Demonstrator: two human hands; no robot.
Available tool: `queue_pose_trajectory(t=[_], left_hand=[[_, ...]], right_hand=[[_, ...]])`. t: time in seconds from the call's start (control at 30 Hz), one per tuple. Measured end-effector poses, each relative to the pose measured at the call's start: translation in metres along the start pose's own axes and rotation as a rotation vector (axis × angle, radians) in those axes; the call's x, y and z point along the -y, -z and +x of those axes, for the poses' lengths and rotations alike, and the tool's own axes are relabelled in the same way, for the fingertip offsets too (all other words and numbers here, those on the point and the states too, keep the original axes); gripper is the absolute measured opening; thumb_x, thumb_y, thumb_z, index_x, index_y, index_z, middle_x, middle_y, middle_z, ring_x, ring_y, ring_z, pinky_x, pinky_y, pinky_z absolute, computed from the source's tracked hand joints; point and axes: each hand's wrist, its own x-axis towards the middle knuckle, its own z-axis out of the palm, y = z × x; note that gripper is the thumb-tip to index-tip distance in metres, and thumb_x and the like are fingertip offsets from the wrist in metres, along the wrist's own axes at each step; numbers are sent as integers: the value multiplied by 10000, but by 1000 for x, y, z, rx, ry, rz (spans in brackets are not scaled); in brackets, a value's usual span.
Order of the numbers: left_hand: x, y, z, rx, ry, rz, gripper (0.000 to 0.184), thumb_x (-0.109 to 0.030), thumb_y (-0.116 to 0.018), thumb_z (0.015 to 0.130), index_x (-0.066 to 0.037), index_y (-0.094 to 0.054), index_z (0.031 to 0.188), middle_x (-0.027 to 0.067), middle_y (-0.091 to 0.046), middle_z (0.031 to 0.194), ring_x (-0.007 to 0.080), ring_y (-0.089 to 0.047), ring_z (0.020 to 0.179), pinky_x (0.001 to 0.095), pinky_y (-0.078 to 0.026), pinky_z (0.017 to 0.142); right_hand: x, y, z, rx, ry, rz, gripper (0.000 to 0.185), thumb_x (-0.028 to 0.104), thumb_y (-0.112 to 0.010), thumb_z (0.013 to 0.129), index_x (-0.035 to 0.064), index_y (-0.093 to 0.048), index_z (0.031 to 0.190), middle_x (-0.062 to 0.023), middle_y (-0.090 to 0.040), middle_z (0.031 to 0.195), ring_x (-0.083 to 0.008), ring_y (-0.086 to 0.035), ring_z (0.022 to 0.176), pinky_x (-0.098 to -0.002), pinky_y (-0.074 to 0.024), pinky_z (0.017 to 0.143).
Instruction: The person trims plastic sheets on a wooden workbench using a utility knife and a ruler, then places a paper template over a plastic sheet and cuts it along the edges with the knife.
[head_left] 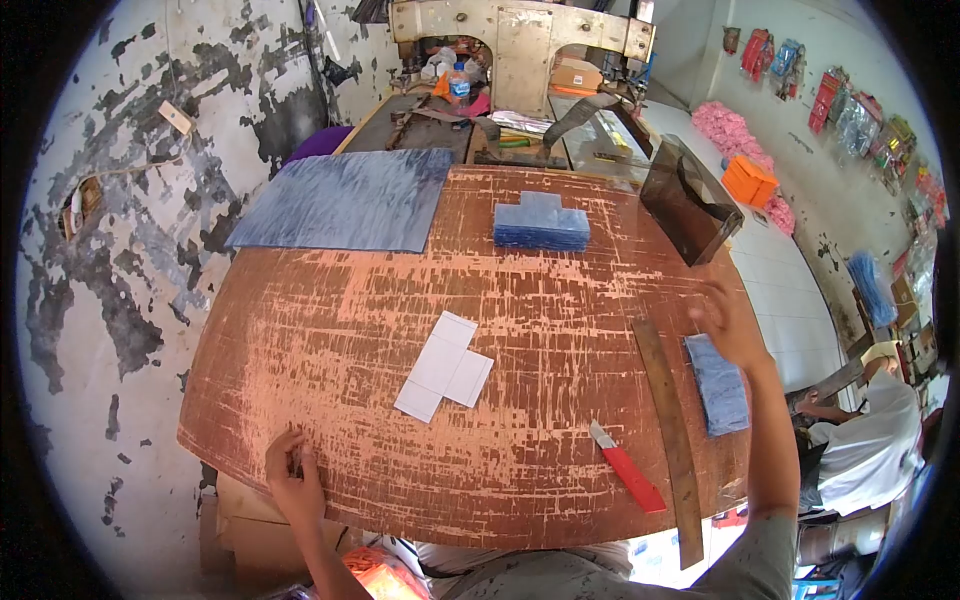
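My right hand [728,325] is above the right side of the scratched brown board [330,350], slightly blurred, its fingers apart and nothing visible in them. Just below it lies a blue streaked strip stack [717,385]. My left hand [296,472] hovers at the board's front left edge, fingers loosely bent, with a gap at the thumb and nothing held. A white T-shaped paper template [440,365] with drawn lines rests mid-board. To its right are a red-handled cutter knife [632,475], blade out, and a long worn ruler [668,430].
A large blue streaked sheet [340,200] lies at the back left. Behind the template sits a stack of blue cut pieces [541,225]. A dark translucent box-like holder [690,200] stands at the right edge. A machine frame [522,50] rises behind; a person [870,435] sits at right.
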Motion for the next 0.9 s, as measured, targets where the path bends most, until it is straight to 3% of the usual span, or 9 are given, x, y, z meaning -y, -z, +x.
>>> queue_pose_trajectory(t=[0.1,0.23,0.3,0.4,0.47,0.6,0.7,0.83,0.9], left_hand=[[8,-2,0,3,-7,-10,173,-96,-659,1053,3,-712,1185,169,-714,1286,315,-678,1213,421,-539,1044],[8,-3,2,-16,32,-130,175,-93,-632,1072,21,-704,1183,172,-718,1278,299,-683,1203,411,-537,1044],[13,-3,4,-11,25,-133,176,-89,-628,1074,25,-698,1188,173,-718,1274,296,-684,1200,413,-538,1045],[4,-1,3,-1,25,-102,182,-81,-619,1078,30,-687,1205,177,-714,1273,294,-685,1193,414,-542,1043],[-2,0,3,-3,28,-71,186,-77,-615,1079,29,-682,1217,180,-710,1277,296,-685,1189,414,-544,1039],[-9,-2,-1,-64,21,29,225,-121,-648,1072,14,-670,1251,173,-683,1335,329,-650,1244,444,-505,1099],[-7,-4,1,-108,3,121,259,-161,-676,1062,-4,-671,1268,176,-666,1375,368,-618,1294,483,-471,1138],[6,-3,3,-37,11,145,297,-217,-698,1055,-22,-672,1278,191,-635,1448,401,-583,1363,519,-456,1149],[6,-4,5,-26,18,132,285,-227,-703,1054,-21,-689,1250,189,-632,1462,399,-581,1374,518,-462,1146]], right_hand=[[-84,15,-85,-203,-280,-191,441,273,-668,1070,21,-637,1432,-227,-590,1508,-417,-522,1441,-521,-397,1216],[-140,36,-211,-81,-685,-450,518,389,-502,1147,13,-581,1494,-220,-559,1546,-420,-466,1487,-549,-307,1262],[-250,8,-316,-97,-516,-613,567,435,-430,1167,17,-546,1532,-230,-536,1561,-420,-457,1491,-557,-293,1260],[-190,11,-333,-158,-665,-372,592,447,-407,1176,3,-517,1551,-256,-499,1596,-435,-456,1490,-548,-316,1243],[-161,7,-327,-365,-771,85,595,436,-415,1178,-12,-493,1563,-272,-509,1576,-454,-463,1468,-545,-351,1213],[-152,6,-323,-380,-745,-140,562,414,-447,1174,-25,-512,1519,-280,-566,1477,-475,-512,1393,-531,-398,1172],[-136,10,-310,-197,-575,-103,397,305,-507,1166,-47,-595,1328,-231,-649,1240,-435,-619,1155,-495,-475,1028],[-102,15,-290,-516,-582,-93,332,275,-549,1148,-42,-625,1212,-194,-640,1263,-417,-619,1123,-492,-479,1002],[-93,25,-289,-348,-514,-165,327,275,-546,1147,-34,-616,1229,-191,-635,1265,-415,-611,1123,-496,-474,1003]])
